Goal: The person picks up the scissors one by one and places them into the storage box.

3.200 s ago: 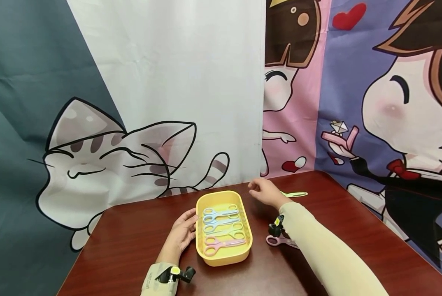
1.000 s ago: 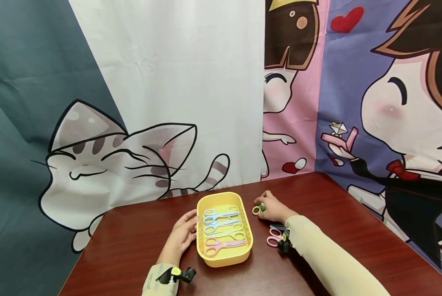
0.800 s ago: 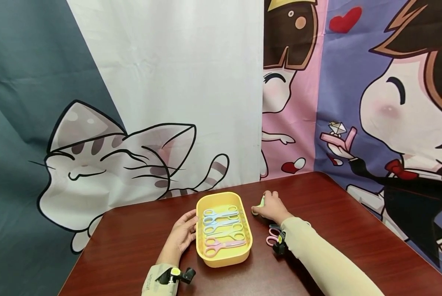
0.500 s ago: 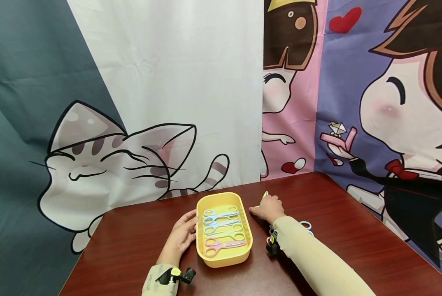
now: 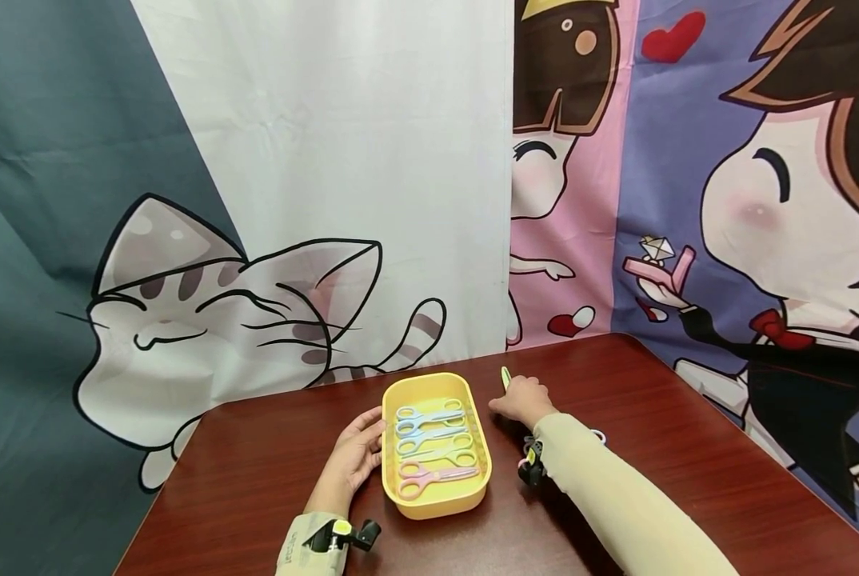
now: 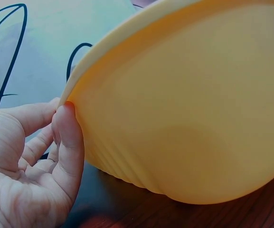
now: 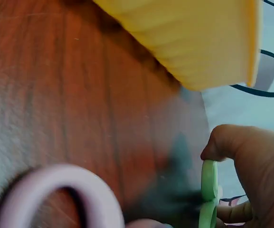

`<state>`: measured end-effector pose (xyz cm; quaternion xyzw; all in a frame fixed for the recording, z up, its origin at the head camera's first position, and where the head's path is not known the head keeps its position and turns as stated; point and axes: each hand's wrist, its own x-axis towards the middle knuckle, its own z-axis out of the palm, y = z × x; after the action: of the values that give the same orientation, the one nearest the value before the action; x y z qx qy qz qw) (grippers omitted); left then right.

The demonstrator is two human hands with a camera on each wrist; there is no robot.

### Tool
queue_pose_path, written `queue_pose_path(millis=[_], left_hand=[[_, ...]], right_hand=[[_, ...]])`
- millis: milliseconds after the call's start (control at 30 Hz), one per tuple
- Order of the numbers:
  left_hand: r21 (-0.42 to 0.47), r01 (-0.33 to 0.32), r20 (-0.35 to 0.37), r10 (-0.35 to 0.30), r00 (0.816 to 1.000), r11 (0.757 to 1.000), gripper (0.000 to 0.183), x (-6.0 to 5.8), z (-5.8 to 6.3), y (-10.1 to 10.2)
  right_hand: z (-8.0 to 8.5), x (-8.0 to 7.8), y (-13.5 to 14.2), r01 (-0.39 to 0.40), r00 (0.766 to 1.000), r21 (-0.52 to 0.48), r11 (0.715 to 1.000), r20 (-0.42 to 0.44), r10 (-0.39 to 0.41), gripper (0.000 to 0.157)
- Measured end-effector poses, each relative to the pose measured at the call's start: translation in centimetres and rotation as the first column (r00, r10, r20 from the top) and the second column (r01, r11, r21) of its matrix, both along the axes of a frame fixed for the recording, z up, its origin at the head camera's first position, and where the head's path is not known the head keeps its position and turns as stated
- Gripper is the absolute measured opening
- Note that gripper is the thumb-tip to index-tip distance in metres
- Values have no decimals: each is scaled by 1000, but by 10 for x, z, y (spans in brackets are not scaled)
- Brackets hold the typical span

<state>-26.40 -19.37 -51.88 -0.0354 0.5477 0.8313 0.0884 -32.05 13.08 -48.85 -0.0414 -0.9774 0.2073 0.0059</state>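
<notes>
Lt-green scissors [image 7: 209, 180], partly hidden, pinched in R hand [image 5: 525, 400] beside yellow rounded-rect. plastic tray [image 5: 440, 509]. Tray upright, open-topped, L hand [image 5: 357, 452] touching its side; pastel blue, yellow & pink scissors [image 5: 437, 475] lying flat inside.

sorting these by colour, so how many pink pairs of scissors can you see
2: one pink pair inside the yellow tray, at its near end; a second pair on the table, partly seen and blurred in the right wrist view. The right sleeve may hide more.
</notes>
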Motion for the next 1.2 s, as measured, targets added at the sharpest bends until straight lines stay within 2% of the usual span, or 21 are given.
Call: queue_pose_path(millis=[67,233,333,400,467,567,733,1033,1133,1200], left_hand=[[0,-3,-1,3,1000,1000,47,0,0,0],[0,-4,0,4,1000,1000,47,-1,0,0],[1,2,-10,-2,1000,1000,47,0,0,0],[-2,4,-15,-4,1000,1000,47,0,0,0],[-9,5,-20,-5,1000,1000,47,1,-1,-1],[-13,5,-21,-6,1000,1000,46,1,-1,-1],[4,6,-24,-6,1000,1000,45,0,-1,0],[2,-17,-15,17,1000,1000,41,1,-1,0],[3,-6,-10,6,1000,1000,45,0,0,0],[13,1,-3,-1,1000,1000,45,0,0,0]], right_hand=[[6,0,1,-21,1000,-24,1000,-20,20,53],[25,-3,-2,-102,990,-58,993,-103,95,38],[36,-5,-7,-184,971,-70,980,-167,171,30],[43,-4,-13,-261,947,-64,963,-213,242,29],[50,-2,-19,-351,911,-48,935,-250,329,31],[55,3,-30,-477,850,4,879,-252,462,39],[56,9,-46,-616,768,87,783,-155,622,52],[50,17,-64,-752,638,225,619,12,770,50],[46,21,-67,-771,610,259,581,40,791,48],[44,24,-69,-777,604,267,570,63,794,49]])
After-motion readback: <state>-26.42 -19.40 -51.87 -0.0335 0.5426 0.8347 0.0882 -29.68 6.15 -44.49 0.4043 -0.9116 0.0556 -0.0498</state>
